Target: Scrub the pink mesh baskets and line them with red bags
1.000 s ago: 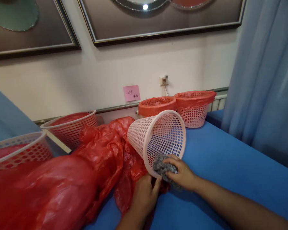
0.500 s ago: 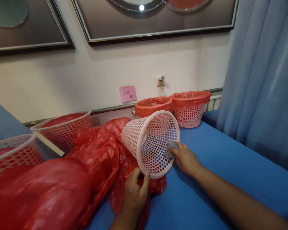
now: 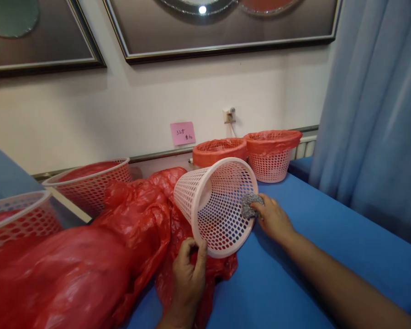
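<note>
The left hand has its fingers pinched on the lower rim of a tipped pink basket, whose mouth opens toward the person. The right hand has its fingers closed around a grey cloth, pressed at the right inside edge of that mouth. Beyond the right fingers stand 2 more containers: a lined basket and a half-hidden basket, red plastic folded over their rims. Left of the left fingers lies a heap of red bags; past it, a far-left basket and a near-left basket contain red plastic.
</note>
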The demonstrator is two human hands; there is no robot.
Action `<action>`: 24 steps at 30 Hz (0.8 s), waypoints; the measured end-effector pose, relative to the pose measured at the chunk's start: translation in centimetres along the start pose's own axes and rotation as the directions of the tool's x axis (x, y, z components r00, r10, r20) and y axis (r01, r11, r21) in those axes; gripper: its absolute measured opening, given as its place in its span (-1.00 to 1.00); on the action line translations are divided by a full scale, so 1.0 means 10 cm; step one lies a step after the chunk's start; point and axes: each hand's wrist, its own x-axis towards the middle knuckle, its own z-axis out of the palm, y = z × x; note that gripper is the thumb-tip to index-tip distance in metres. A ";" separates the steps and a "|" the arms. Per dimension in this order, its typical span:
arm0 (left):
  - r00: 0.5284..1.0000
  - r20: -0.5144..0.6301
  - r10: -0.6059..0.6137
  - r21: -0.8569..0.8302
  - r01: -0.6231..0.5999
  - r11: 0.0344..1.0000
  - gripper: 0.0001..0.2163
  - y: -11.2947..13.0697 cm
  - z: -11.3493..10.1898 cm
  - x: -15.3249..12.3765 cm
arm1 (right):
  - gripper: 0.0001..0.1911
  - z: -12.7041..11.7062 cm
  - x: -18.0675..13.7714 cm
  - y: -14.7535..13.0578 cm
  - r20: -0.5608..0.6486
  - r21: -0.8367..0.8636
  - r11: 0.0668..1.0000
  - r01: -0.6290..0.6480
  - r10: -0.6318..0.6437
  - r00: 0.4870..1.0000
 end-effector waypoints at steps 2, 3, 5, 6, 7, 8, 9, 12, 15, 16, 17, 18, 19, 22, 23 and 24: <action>0.996 0.086 -0.018 -0.028 0.020 0.999 -0.74 0.00 0.05 -0.02 | -0.47 0.06 -0.04 -0.05 0.065 0.086 0.996 0.031 -0.036 0.997; 0.987 0.160 -0.027 -0.030 0.032 0.999 -0.74 -0.01 0.08 -0.03 | -0.48 0.11 -0.07 -0.08 0.112 0.166 0.984 0.062 -0.081 0.990; 0.949 0.311 -0.058 0.004 0.059 0.998 -0.74 -0.07 0.15 -0.06 | -0.47 0.22 -0.12 -0.17 0.168 0.360 0.926 0.118 -0.189 0.968; 0.928 0.363 -0.083 0.043 0.073 0.996 -0.74 -0.11 0.18 -0.06 | -0.48 0.27 -0.14 -0.20 0.168 0.451 0.882 0.137 -0.235 0.957; 0.913 0.391 -0.116 0.091 0.088 0.992 -0.72 -0.14 0.21 -0.07 | -0.48 0.31 -0.15 -0.23 0.157 0.530 0.835 0.149 -0.269 0.950; 0.903 0.402 -0.150 0.134 0.104 0.985 -0.71 -0.18 0.23 -0.07 | -0.48 0.35 -0.16 -0.26 0.141 0.595 0.789 0.155 -0.293 0.946; 0.896 0.408 -0.176 0.160 0.120 0.980 -0.71 -0.21 0.24 -0.07 | -0.48 0.37 -0.16 -0.27 0.131 0.644 0.748 0.160 -0.314 0.940; 0.881 0.443 -0.168 0.102 0.137 0.985 -0.71 -0.23 0.24 -0.03 | -0.47 0.36 -0.16 -0.27 0.148 0.684 0.709 0.173 -0.368 0.918; 0.916 0.390 -0.095 0.012 0.098 0.995 -0.74 -0.17 0.19 -0.01 | -0.42 0.26 -0.12 -0.19 0.178 0.503 0.839 0.206 -0.334 0.926; 0.932 0.354 -0.075 0.005 0.078 0.997 -0.75 -0.14 0.17 0.00 | -0.43 0.21 -0.10 -0.14 0.167 0.391 0.899 0.200 -0.282 0.945; 0.947 0.316 -0.059 0.004 0.061 0.998 -0.76 -0.12 0.14 0.00 | -0.43 0.17 -0.07 -0.09 0.142 0.270 0.947 0.174 -0.218 0.965; 0.961 0.275 -0.044 0.006 0.044 0.999 -0.77 -0.09 0.12 0.01 | -0.44 0.12 -0.04 -0.04 0.104 0.158 0.979 0.131 -0.148 0.983; 0.972 0.233 -0.031 0.010 0.029 1.000 -0.77 -0.07 0.09 0.01 | -0.46 0.08 0.00 0.01 0.056 0.068 0.995 0.076 -0.080 0.995; 0.991 0.137 0.003 0.012 -0.005 1.000 -0.74 -0.02 0.05 0.02 | -0.48 0.04 0.05 0.10 -0.065 -0.021 0.999 -0.050 0.048 0.997; 0.993 0.118 0.011 0.006 -0.012 1.000 -0.74 -0.02 0.04 0.02 | -0.49 0.05 0.04 0.10 -0.067 0.008 0.998 -0.054 0.055 0.996; 0.994 0.104 0.017 -0.002 -0.017 1.000 -0.74 -0.02 0.04 0.03 | -0.50 0.08 0.01 0.07 -0.037 0.066 0.997 -0.033 0.035 0.999</action>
